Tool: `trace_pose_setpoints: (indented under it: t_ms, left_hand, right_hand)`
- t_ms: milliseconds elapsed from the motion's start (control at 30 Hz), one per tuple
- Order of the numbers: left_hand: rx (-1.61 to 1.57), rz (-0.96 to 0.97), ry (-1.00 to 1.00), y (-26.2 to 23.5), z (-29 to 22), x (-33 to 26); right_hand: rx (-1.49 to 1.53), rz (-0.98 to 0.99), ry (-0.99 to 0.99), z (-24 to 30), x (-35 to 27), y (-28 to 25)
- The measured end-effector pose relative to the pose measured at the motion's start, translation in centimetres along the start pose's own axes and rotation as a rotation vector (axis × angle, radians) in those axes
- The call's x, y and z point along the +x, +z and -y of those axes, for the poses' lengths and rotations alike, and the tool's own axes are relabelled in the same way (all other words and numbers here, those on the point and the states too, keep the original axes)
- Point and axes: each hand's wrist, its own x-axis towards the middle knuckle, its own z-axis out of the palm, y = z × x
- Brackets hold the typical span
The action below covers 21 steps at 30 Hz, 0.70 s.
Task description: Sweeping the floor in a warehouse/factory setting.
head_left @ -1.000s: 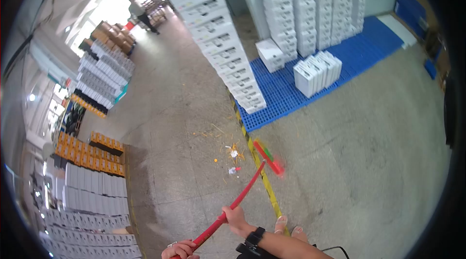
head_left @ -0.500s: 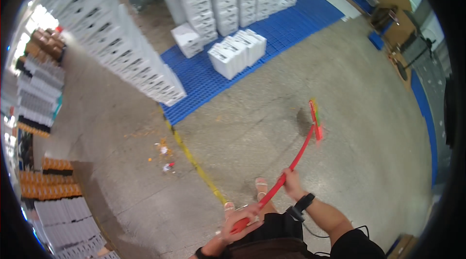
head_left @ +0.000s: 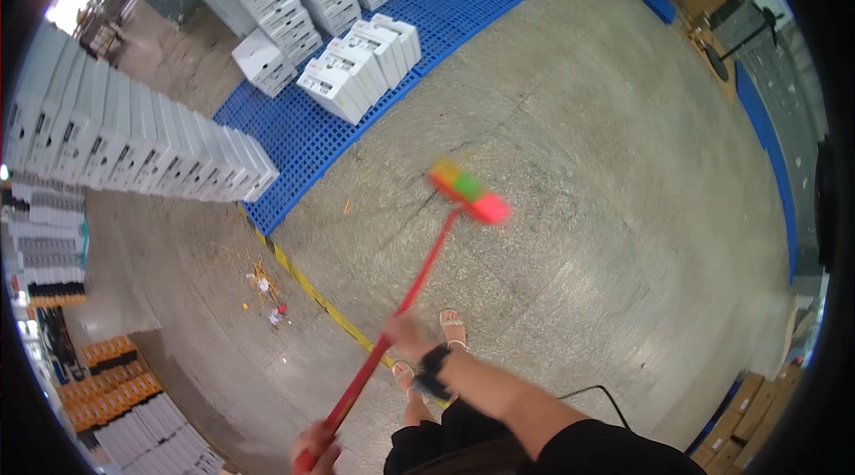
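A broom (head_left: 427, 266) with a long red handle stretches diagonally away from me over the concrete floor. Its head (head_left: 467, 192), blurred, has orange, green and pink-red bristles and is in front of my feet. My left hand (head_left: 315, 450) is closed around the handle's near end at the lower edge. Farther up, my right hand (head_left: 405, 335) grips the handle's middle; motion smears its fingers. A small pile of litter (head_left: 263, 284), with orange strips and white scraps, lies on the floor left of the broom. Beside it is a red-and-white scrap (head_left: 279, 313).
White boxes (head_left: 361, 65) stand on a blue plastic grid mat (head_left: 294, 141). Another long stack of white boxes (head_left: 134, 137) is at the left. Yellow tape (head_left: 307, 286) crosses the floor. Brown cartons (head_left: 748, 417) sit at the lower right, a blue strip (head_left: 770, 141) along the right.
The broom head has swung left and turned across the handle. Both hands have moved left with the handle. My view has shifted, so the boxes and mat appear farther left.
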Motion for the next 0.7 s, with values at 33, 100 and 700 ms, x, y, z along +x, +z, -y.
trace_pose_setpoints:
  t_ms: [33, 100, 700]
  left_hand:
    - [0.073, -0.027, 0.051, -2.6, -0.1, -1.9]
    - [0.081, -0.091, 0.133, -4.7, -1.0, -4.9]
    - [-0.451, 0.008, 0.239, 0.5, 5.6, 4.9]
  right_hand:
    - [-0.080, 0.084, -0.017, 2.0, -0.9, 3.8]
    - [0.036, 0.290, 0.146, 9.0, -3.3, 8.2]
    - [0.178, 0.182, 0.554, 9.8, 11.1, -2.1]
